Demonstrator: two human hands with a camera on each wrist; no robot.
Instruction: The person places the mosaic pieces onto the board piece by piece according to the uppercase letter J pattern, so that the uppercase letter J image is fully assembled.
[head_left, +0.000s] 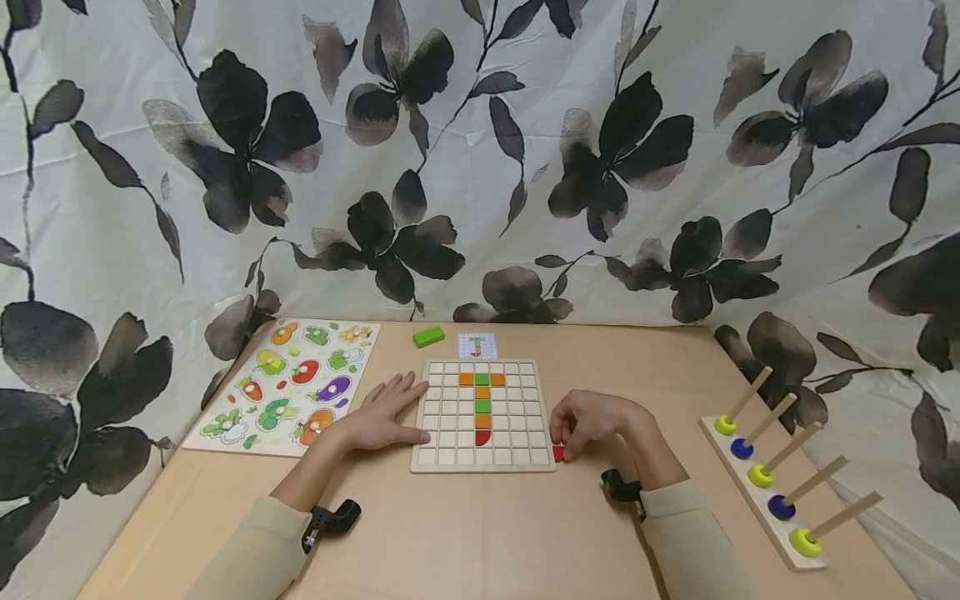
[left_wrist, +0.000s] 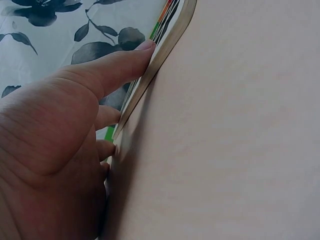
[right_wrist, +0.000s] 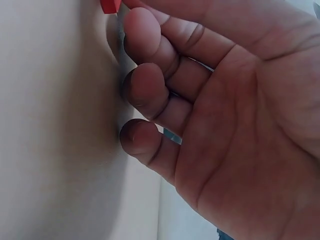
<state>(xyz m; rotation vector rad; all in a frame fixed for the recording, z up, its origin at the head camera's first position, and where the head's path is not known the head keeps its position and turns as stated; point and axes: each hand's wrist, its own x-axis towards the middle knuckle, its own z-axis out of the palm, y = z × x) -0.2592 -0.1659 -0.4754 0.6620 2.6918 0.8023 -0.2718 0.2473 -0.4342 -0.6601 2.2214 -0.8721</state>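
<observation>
A wooden grid board (head_left: pixel 442 458) lies flat on the table. On it, orange and green square tiles form a short row, with a column running down to a red tile (head_left: pixel 482 437) with a rounded corner. My left hand (head_left: pixel 386 414) rests at the board's left side, fingers spread, thumb on its edge; the left wrist view shows the thumb (left_wrist: pixel 125 65) along the rim. Beside the lower right corner, my right hand (head_left: pixel 596 418) pinches a small red tile (head_left: pixel 558 453) at the table surface. In the right wrist view, the other fingers (right_wrist: pixel 145 92) curl loosely.
A small pattern card (head_left: pixel 487 351) and a green block (head_left: pixel 428 337) lie behind the board. To the left is a fruit-and-vegetable picture board (head_left: pixel 285 367). A peg stand (head_left: pixel 738 467) with yellow and blue rings stands at right. A floral cloth (head_left: pixel 480 167) hangs behind the table.
</observation>
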